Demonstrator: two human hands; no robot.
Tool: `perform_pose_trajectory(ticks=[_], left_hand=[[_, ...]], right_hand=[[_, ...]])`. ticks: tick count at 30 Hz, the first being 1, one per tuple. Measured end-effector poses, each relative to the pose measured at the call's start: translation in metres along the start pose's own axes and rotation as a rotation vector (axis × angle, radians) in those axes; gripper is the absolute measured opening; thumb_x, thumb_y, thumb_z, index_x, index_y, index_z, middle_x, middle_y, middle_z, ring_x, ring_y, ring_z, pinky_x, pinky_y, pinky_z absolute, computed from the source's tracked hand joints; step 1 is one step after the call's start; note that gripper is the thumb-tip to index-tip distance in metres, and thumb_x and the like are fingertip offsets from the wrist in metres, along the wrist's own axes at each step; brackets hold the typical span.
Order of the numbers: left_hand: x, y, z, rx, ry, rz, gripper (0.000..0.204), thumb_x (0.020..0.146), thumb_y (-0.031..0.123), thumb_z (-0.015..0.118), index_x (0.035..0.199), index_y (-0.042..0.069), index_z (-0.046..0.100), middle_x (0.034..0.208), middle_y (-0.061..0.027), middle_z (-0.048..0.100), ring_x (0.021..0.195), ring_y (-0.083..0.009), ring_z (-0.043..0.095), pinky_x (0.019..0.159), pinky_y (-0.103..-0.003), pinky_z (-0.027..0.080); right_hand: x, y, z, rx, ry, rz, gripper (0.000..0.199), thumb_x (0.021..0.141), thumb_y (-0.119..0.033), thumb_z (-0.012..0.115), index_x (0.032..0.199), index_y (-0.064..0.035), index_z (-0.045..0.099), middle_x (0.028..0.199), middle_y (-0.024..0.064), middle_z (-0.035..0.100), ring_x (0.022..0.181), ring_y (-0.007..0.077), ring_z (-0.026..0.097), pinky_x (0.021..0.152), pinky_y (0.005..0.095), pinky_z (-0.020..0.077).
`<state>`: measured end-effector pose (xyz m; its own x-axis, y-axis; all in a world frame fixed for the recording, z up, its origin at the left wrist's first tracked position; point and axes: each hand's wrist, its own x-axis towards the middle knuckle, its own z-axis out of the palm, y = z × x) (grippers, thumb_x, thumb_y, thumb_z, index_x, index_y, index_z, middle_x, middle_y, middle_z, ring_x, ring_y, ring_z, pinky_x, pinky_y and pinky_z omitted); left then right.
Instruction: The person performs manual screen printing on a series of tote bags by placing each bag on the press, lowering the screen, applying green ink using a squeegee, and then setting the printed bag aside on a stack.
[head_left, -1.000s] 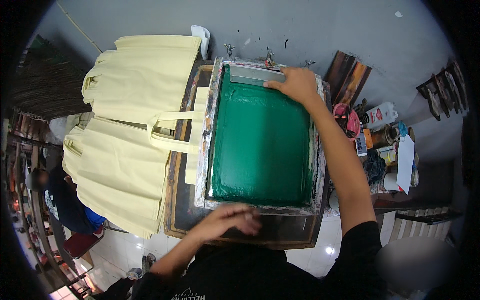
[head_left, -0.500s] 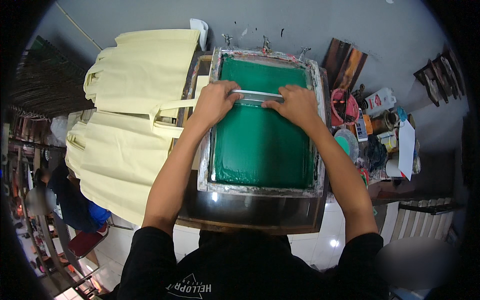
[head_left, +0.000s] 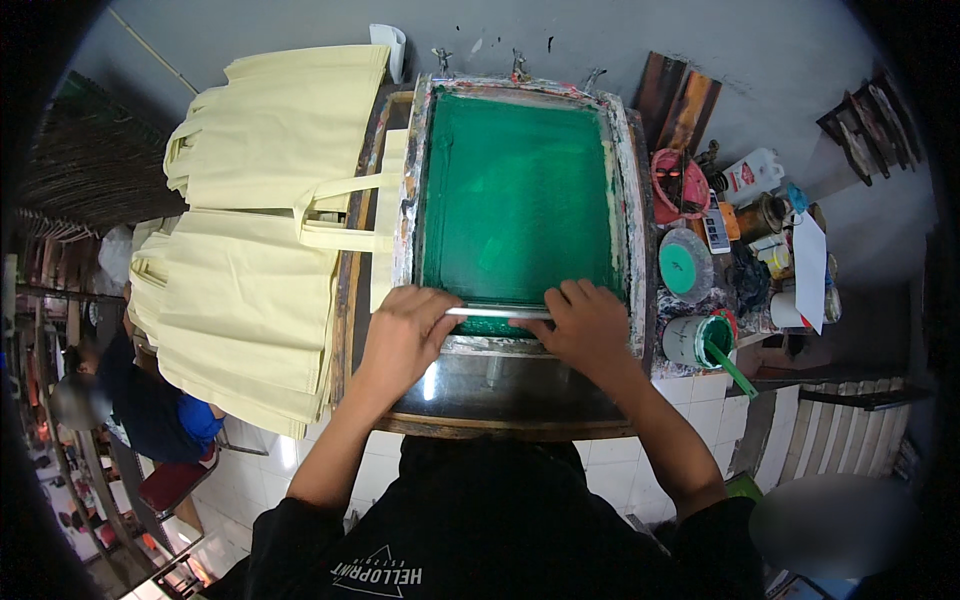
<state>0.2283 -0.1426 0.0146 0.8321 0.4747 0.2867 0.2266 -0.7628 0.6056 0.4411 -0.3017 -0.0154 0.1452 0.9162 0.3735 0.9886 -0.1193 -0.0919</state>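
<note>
Both hands grip one squeegee (head_left: 498,313): left hand (head_left: 405,335) and right hand (head_left: 590,325) closed on its ends. Squeegee rests at the near edge of the green screen (head_left: 515,195).

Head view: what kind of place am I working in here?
Most likely a small screen-printing workshop. Both hands hold a squeegee on a green framed screen, cream tote bags are stacked on the left, and ink tubs sit on the right.

Green screen (head_left: 515,200), pale yellow bags (head_left: 250,230), silver squeegee (head_left: 497,313), green-topped tub (head_left: 698,340).
</note>
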Motion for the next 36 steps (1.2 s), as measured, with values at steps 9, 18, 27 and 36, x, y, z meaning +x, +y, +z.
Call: perform_pose_trajectory(ticks=[9, 18, 27, 36], left_hand=[[-0.047, -0.034, -0.005, 0.194, 0.124, 0.074, 0.128, 0.060, 0.041, 0.097, 0.157, -0.001, 0.026, 0.159, -0.0220, 0.039, 0.148, -0.0426, 0.035, 0.123, -0.060, 0.015], [0.067, -0.013, -0.065, -0.326, 0.595, 0.030, 0.120, 0.077, 0.052, 0.085, 0.162, 0.006, 0.014, 0.158, -0.0281, 0.035, 0.149, -0.0403, 0.034, 0.122, -0.053, 0.024], [0.066, -0.104, -0.034, 0.525, -0.263, -0.508, 0.080, 0.074, 0.040, 0.088, 0.133, 0.000, 0.053, 0.122, -0.0234, 0.064, 0.121, -0.0384, 0.055, 0.107, -0.052, 0.034], [0.059, -0.166, -0.178, 0.012, -0.002, -0.611, 0.029, 0.087, 0.027, 0.079, 0.090, 0.003, 0.065, 0.073, 0.0017, 0.058, 0.071, -0.0092, 0.051, 0.064, -0.030, 0.041]], right_hand=[[-0.006, 0.005, -0.037, 0.042, 0.123, -0.077, 0.025, 0.069, -0.027, 0.078, 0.084, -0.0121, 0.064, 0.087, 0.0029, 0.060, 0.084, 0.0218, 0.064, 0.067, 0.0378, 0.0518], [0.139, 0.045, -0.190, -0.281, 0.606, -0.178, 0.025, 0.074, -0.031, 0.076, 0.087, -0.0108, 0.070, 0.080, 0.0086, 0.064, 0.074, 0.0293, 0.066, 0.066, 0.0417, 0.0518], [0.260, 0.075, -0.254, -0.127, 0.568, -0.059, 0.043, 0.086, -0.041, 0.077, 0.097, 0.0004, 0.078, 0.083, 0.0205, 0.075, 0.070, 0.0298, 0.070, 0.070, 0.0403, 0.0546], [0.290, 0.093, -0.268, -0.100, 0.474, 0.104, 0.044, 0.080, -0.040, 0.082, 0.098, 0.0001, 0.079, 0.081, 0.0203, 0.075, 0.069, 0.0275, 0.070, 0.070, 0.0379, 0.0537]])
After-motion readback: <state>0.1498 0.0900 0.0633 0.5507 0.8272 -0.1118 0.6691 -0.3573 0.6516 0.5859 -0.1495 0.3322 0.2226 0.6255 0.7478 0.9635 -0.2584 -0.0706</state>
